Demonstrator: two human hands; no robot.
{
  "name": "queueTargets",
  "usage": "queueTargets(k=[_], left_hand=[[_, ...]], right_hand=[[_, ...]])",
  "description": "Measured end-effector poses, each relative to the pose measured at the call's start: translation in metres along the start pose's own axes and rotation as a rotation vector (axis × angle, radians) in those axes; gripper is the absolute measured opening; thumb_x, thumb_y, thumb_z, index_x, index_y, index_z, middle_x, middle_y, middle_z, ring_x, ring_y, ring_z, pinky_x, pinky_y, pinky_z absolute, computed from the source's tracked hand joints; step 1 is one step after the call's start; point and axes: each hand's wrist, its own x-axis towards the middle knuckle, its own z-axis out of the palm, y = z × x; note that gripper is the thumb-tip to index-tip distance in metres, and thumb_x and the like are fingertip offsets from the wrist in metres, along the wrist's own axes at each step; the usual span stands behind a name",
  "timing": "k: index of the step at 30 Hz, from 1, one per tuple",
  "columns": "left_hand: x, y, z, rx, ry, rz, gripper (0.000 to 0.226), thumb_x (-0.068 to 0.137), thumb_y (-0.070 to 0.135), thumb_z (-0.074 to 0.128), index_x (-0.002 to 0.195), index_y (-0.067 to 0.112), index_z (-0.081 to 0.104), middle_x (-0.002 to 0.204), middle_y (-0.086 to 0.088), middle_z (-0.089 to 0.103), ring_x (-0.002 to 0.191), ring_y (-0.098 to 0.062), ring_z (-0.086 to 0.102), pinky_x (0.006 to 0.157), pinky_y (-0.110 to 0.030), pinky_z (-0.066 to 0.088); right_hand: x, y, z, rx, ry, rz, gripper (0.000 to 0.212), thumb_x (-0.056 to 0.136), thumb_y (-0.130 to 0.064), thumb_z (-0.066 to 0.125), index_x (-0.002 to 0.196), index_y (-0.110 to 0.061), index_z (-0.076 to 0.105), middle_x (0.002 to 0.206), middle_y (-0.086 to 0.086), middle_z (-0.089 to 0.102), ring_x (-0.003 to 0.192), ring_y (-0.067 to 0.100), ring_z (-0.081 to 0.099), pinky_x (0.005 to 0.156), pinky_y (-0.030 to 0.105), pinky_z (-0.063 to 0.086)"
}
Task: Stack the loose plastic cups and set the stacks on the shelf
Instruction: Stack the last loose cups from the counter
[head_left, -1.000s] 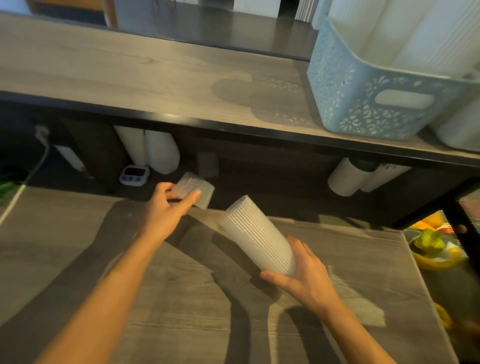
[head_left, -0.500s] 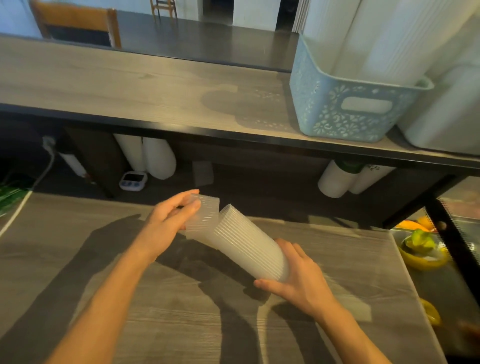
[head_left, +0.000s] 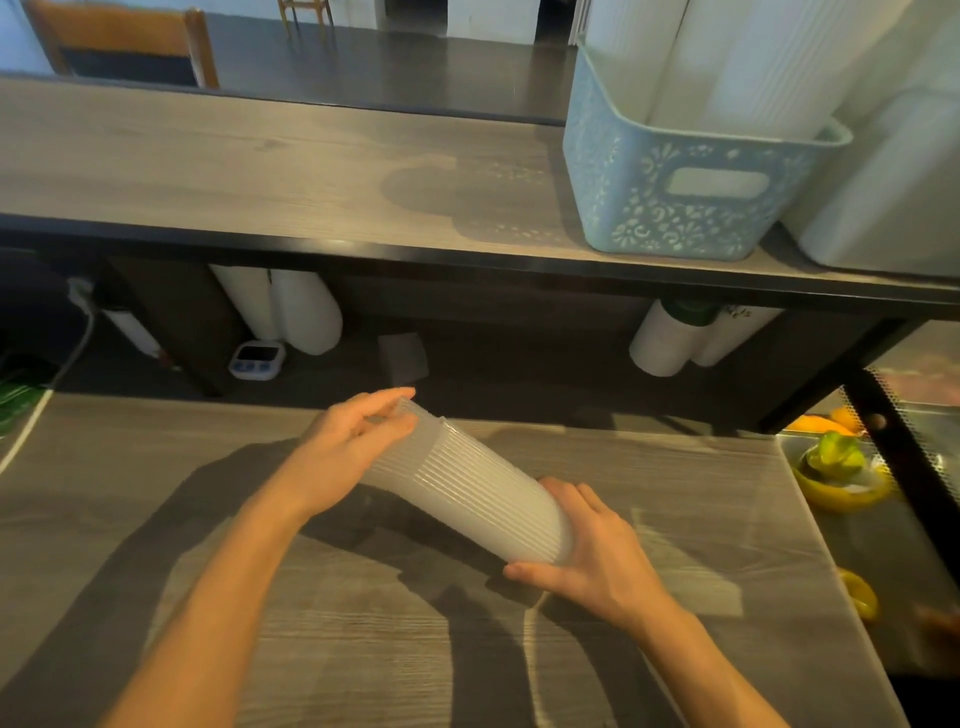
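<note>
- I am holding a long stack of ribbed translucent plastic cups (head_left: 467, 488) with both hands, tilted above the grey wooden bench (head_left: 363, 623).
- My right hand (head_left: 597, 561) is gripping the near, lower end of the stack, with the fingers curled around it.
- My left hand (head_left: 348, 452) is lying on the far, upper end; the fingers are almost straight and are pressing on the end cup.
- A light blue plastic basket with a flower pattern (head_left: 675, 197) is standing on the grey wooden shelf (head_left: 260, 171) above, and white cup stacks are standing inside it.
</note>
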Motion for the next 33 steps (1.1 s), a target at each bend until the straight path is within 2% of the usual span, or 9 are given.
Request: queueTargets(k=[3, 6, 9, 13, 15, 19, 22, 27, 33], left_hand=[[-0.003, 0.008, 0.011, 0.023, -0.045, -0.021, 0.066, 0.072, 0.08, 0.051, 0.129, 0.049, 0.056, 0.124, 0.018, 0.057, 0.116, -0.002, 0.054, 0.105, -0.032, 0.042], [-0.006, 0.011, 0.032, -0.052, 0.008, -0.05, 0.064, 0.083, 0.077, 0.033, 0.141, 0.051, 0.04, 0.145, 0.025, 0.039, 0.135, 0.002, 0.033, 0.116, -0.032, 0.023], [-0.007, 0.009, 0.044, -0.099, -0.014, -0.085, 0.066, 0.085, 0.074, 0.019, 0.146, 0.052, 0.03, 0.145, 0.031, 0.031, 0.131, 0.009, 0.021, 0.108, -0.025, 0.015], [0.01, -0.004, 0.038, -0.198, 0.037, -0.098, 0.076, 0.081, 0.086, 0.027, 0.143, 0.045, 0.041, 0.143, 0.023, 0.045, 0.134, 0.0, 0.038, 0.107, -0.028, 0.026], [0.031, -0.014, 0.031, -0.246, 0.199, -0.093, 0.065, 0.088, 0.069, 0.043, 0.141, 0.031, 0.047, 0.135, 0.012, 0.054, 0.123, -0.005, 0.05, 0.099, -0.023, 0.036], [0.074, -0.035, 0.011, 0.124, 0.422, -0.115, 0.048, 0.089, 0.051, 0.06, 0.121, 0.016, 0.057, 0.122, -0.007, 0.059, 0.111, -0.022, 0.057, 0.088, -0.035, 0.047], [0.102, -0.044, 0.001, 0.372, 0.39, -0.15, 0.062, 0.088, 0.042, 0.067, 0.137, 0.009, 0.048, 0.131, -0.015, 0.052, 0.126, -0.035, 0.047, 0.098, -0.043, 0.042], [0.16, -0.067, -0.018, 0.536, 0.263, -0.055, 0.097, 0.075, 0.05, 0.077, 0.152, 0.022, 0.025, 0.153, -0.015, 0.03, 0.139, -0.039, 0.032, 0.112, -0.051, 0.034], [0.201, -0.072, -0.027, 0.625, 0.287, 0.002, 0.089, 0.078, 0.032, 0.079, 0.15, 0.012, 0.029, 0.151, -0.022, 0.03, 0.134, -0.044, 0.035, 0.11, -0.053, 0.034]], right_hand=[[0.004, -0.004, 0.003, 0.0, -0.008, -0.002, 0.087, 0.059, -0.076, 0.069, 0.132, -0.042, 0.035, 0.112, -0.02, 0.043, 0.1, 0.005, 0.05, 0.087, 0.028, 0.046], [0.008, -0.008, 0.008, 0.037, 0.023, 0.005, 0.092, 0.059, -0.077, 0.067, 0.136, -0.039, 0.034, 0.117, -0.018, 0.044, 0.103, 0.005, 0.05, 0.088, 0.029, 0.047], [0.009, -0.004, 0.013, 0.045, 0.006, 0.024, 0.093, 0.059, -0.079, 0.066, 0.136, -0.038, 0.033, 0.118, -0.017, 0.045, 0.105, 0.005, 0.051, 0.09, 0.031, 0.048], [0.009, 0.001, 0.015, 0.046, 0.005, 0.047, 0.093, 0.059, -0.081, 0.065, 0.135, -0.036, 0.034, 0.116, -0.017, 0.045, 0.102, 0.004, 0.05, 0.089, 0.031, 0.048], [0.012, 0.001, 0.014, 0.06, 0.021, 0.06, 0.092, 0.061, -0.079, 0.066, 0.135, -0.036, 0.034, 0.117, -0.017, 0.046, 0.102, 0.005, 0.05, 0.089, 0.032, 0.048], [0.021, 0.001, 0.011, 0.049, 0.037, 0.089, 0.09, 0.061, -0.079, 0.066, 0.134, -0.038, 0.032, 0.119, -0.017, 0.045, 0.104, 0.004, 0.05, 0.089, 0.03, 0.049], [0.028, 0.002, 0.008, 0.051, 0.048, 0.121, 0.093, 0.058, -0.082, 0.062, 0.134, -0.038, 0.033, 0.118, -0.017, 0.045, 0.102, 0.005, 0.05, 0.085, 0.026, 0.046], [0.037, 0.005, 0.009, 0.013, 0.066, 0.17, 0.091, 0.061, -0.08, 0.065, 0.134, -0.037, 0.032, 0.115, -0.018, 0.041, 0.1, 0.004, 0.048, 0.084, 0.024, 0.045], [0.037, 0.004, 0.016, 0.054, 0.075, 0.213, 0.09, 0.06, -0.079, 0.066, 0.133, -0.04, 0.031, 0.116, -0.018, 0.041, 0.103, 0.003, 0.047, 0.087, 0.025, 0.047]])
